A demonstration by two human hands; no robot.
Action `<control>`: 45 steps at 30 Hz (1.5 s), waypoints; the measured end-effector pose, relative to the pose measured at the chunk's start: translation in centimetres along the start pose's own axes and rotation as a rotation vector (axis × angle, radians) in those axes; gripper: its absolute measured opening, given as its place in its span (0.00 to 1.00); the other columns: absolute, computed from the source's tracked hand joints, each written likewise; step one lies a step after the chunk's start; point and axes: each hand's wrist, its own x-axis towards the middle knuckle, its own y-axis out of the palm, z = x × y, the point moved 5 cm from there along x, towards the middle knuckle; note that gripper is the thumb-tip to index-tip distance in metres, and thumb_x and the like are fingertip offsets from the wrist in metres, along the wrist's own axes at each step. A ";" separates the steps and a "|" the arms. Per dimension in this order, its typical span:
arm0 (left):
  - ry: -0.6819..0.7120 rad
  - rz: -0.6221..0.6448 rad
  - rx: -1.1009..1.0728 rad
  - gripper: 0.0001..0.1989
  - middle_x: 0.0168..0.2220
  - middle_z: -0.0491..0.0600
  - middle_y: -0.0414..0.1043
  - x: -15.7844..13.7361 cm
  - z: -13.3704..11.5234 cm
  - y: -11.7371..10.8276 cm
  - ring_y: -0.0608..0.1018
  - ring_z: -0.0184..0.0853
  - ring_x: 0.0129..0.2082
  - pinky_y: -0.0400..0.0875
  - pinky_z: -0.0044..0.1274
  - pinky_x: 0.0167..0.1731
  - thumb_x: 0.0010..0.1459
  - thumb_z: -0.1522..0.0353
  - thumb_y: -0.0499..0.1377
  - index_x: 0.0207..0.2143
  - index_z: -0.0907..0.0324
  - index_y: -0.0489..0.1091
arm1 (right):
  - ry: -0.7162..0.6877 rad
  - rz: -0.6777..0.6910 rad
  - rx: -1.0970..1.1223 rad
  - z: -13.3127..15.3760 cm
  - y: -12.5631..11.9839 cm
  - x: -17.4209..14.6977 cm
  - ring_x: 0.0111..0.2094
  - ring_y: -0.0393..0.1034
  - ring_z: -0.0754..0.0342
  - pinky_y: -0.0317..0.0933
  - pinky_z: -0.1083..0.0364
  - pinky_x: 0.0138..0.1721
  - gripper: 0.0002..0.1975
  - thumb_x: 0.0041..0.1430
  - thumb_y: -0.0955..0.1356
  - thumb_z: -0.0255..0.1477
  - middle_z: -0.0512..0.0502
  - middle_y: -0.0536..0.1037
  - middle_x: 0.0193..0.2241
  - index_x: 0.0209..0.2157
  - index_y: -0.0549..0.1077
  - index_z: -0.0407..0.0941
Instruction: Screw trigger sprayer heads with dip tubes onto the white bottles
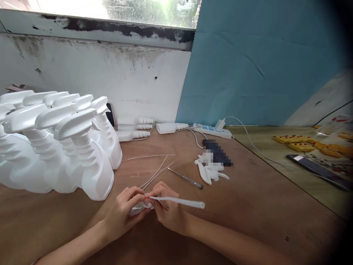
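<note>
At the front of the table, my left hand [120,210] is closed round a white plastic spray head [135,209], mostly hidden by the fingers. My right hand [171,216] pinches a white plastic tube [183,201] close to its left end, and its hollow other end points right. Both sets of fingertips meet at the spray head; whether the tube is inside it is hidden. Thin loose tubes [157,173] lie just beyond the hands. A screwdriver [187,179] with a clear handle rests behind my right hand.
Several white spray bottles [96,176] stand upright at the left. White bottles [167,127] lie along the wall beside a power strip [212,130]. White plastic parts [211,172] are at centre right. A phone [317,171] and yellow pieces [300,141] are farther right.
</note>
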 end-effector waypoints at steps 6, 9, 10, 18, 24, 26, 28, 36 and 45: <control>-0.066 0.022 -0.043 0.06 0.36 0.49 0.69 -0.2 0.4 0.2 0.72 0.34 0.33 0.68 0.25 0.32 0.53 0.71 0.56 0.35 0.58 0.65 | 0.059 0.202 0.171 -0.7 -0.8 1.7 0.31 0.68 0.55 0.64 0.56 0.33 0.09 0.57 0.65 0.35 0.47 0.74 0.30 0.36 0.67 0.45; -0.088 0.033 -0.073 0.08 0.37 0.50 0.69 -0.4 0.7 0.4 0.72 0.35 0.34 0.68 0.25 0.33 0.52 0.72 0.56 0.36 0.58 0.64 | 0.155 0.267 0.187 -3.0 -2.5 4.8 0.45 0.67 0.52 0.64 0.52 0.43 0.21 0.60 0.59 0.41 0.40 0.68 0.48 0.52 0.57 0.47; -0.091 0.038 -0.087 0.08 0.37 0.50 0.69 -0.5 0.8 0.5 0.72 0.34 0.34 0.68 0.25 0.33 0.52 0.73 0.56 0.37 0.58 0.64 | 0.203 0.230 0.098 -4.5 -3.4 6.2 0.47 0.65 0.52 0.64 0.51 0.44 0.19 0.62 0.56 0.37 0.40 0.65 0.51 0.54 0.55 0.48; -0.060 0.066 -0.118 0.15 0.37 0.50 0.70 -0.6 0.9 0.8 0.72 0.36 0.35 0.67 0.27 0.34 0.50 0.76 0.55 0.41 0.56 0.61 | 0.118 0.396 -1.011 -18.8 -4.4 14.8 0.57 0.52 0.40 0.51 0.40 0.53 0.28 0.55 0.56 0.13 0.36 0.57 0.57 0.55 0.60 0.48; -0.165 -0.005 -0.200 0.17 0.31 0.48 0.67 -1.0 1.6 0.8 0.71 0.32 0.28 0.66 0.23 0.28 0.49 0.75 0.55 0.43 0.59 0.57 | 0.093 0.421 -0.990 -23.3 -3.6 16.1 0.56 0.54 0.40 0.44 0.36 0.54 0.19 0.54 0.62 0.16 0.40 0.68 0.50 0.45 0.70 0.48; -0.243 0.014 -0.213 0.13 0.30 0.48 0.68 -1.0 2.0 0.8 0.71 0.31 0.28 0.66 0.22 0.27 0.50 0.74 0.55 0.39 0.59 0.59 | 0.077 0.404 -0.950 -23.5 -3.2 16.3 0.52 0.61 0.45 0.50 0.39 0.53 0.13 0.56 0.63 0.20 0.42 0.71 0.45 0.43 0.70 0.46; -0.321 0.039 -0.215 0.09 0.30 0.48 0.68 -0.8 2.3 0.6 0.71 0.31 0.27 0.66 0.21 0.26 0.50 0.72 0.55 0.36 0.59 0.61 | 0.057 0.368 -0.897 -23.0 -3.0 16.7 0.47 0.65 0.50 0.58 0.44 0.49 0.10 0.59 0.63 0.27 0.44 0.71 0.44 0.43 0.69 0.44; -0.433 0.054 -0.204 0.09 0.32 0.48 0.71 -0.2 1.9 -0.5 0.74 0.32 0.28 0.66 0.21 0.27 0.51 0.70 0.55 0.37 0.58 0.64 | 0.036 -0.161 -0.725 -13.4 -11.8 20.9 0.39 0.68 0.50 0.66 0.48 0.37 0.19 0.59 0.59 0.28 0.40 0.68 0.44 0.52 0.52 0.44; -0.415 0.040 -0.155 0.09 0.32 0.47 0.72 -0.4 1.8 -0.4 0.74 0.32 0.27 0.66 0.21 0.26 0.53 0.67 0.54 0.38 0.57 0.64 | -0.044 -0.624 -0.015 2.0 -23.7 21.4 0.45 0.68 0.52 0.69 0.53 0.27 0.09 0.56 0.59 0.25 0.54 0.69 0.42 0.35 0.62 0.55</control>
